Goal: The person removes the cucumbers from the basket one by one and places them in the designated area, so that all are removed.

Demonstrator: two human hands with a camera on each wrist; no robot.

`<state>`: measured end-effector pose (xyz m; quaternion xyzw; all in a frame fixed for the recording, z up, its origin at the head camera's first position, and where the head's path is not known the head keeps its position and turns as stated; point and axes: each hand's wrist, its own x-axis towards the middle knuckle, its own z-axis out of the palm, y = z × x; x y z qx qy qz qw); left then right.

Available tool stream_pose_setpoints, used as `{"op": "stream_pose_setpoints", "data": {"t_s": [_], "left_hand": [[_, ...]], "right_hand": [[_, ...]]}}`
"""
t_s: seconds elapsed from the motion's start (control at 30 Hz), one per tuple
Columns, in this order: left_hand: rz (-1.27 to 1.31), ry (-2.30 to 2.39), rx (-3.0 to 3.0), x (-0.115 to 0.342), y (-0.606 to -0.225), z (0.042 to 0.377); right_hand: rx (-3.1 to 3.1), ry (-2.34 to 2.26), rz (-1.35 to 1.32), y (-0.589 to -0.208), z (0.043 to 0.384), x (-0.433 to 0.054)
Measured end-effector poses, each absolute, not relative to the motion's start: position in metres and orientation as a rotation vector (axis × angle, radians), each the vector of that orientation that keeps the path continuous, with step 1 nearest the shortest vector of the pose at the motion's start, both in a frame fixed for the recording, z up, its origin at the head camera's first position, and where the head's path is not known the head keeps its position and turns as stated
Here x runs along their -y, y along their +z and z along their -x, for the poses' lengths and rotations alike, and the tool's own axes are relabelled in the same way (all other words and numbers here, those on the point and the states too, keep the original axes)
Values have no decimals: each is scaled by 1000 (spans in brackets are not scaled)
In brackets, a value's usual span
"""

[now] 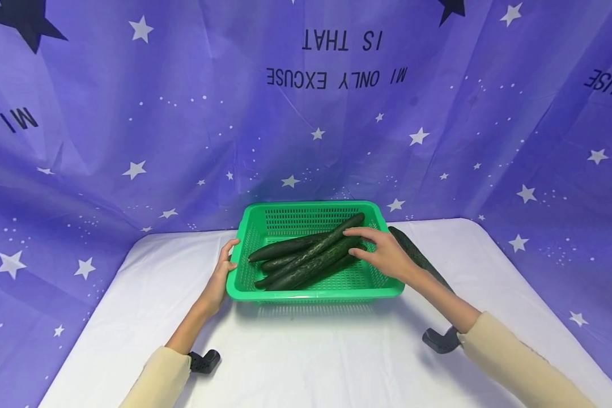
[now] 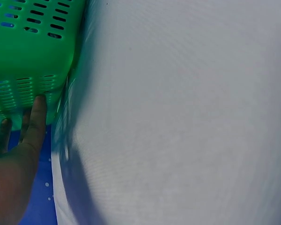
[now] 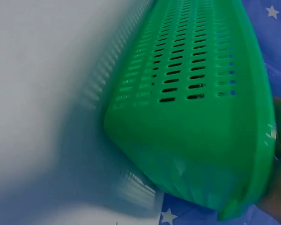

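Note:
Several long dark green cucumbers (image 1: 306,263) lie slanted across one another in a green plastic basket (image 1: 316,294) with slotted walls. At the basket's left side is my left hand (image 1: 216,286); in the left wrist view its extended fingers (image 2: 36,117) touch the outer wall. My right hand (image 1: 387,255) reaches over the right rim, thumb and fingers apart, above the right ends of the cucumbers. Whether its fingertips touch one cannot be told. Another cucumber (image 1: 420,258) rests on the table to the right, partly hidden behind my right forearm. The right wrist view shows mostly the basket's outer wall (image 3: 178,136).
A white cloth (image 1: 306,357) covers the table under the basket. Close behind hangs a purple curtain (image 1: 209,141) with stars and lettering, which also runs along both sides. Dark camera mounts (image 1: 441,340) stick out from both wrists.

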<state>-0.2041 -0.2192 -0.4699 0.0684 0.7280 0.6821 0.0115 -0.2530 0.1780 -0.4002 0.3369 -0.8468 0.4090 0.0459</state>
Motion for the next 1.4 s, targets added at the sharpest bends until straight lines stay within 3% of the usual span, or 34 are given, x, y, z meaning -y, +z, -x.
{"op": "stream_pose_setpoints", "data": {"t_s": [0.3,0.83,1.23,1.4], "left_hand": [[-234,2125,-2275,220,-469,205],[-204,2116,-2252,221,-471,200],[-205,2126,-2243,221,-470,202],[-190,2123,-2245,221,-470,202]], "right_hand": [[2695,1207,-1127,-415,273,-150],[2908,725,-1342,-428,293,-127],[2815,714,-1414,-426,295,-131],[2775,906,-1431,-420,294,-137]]}}
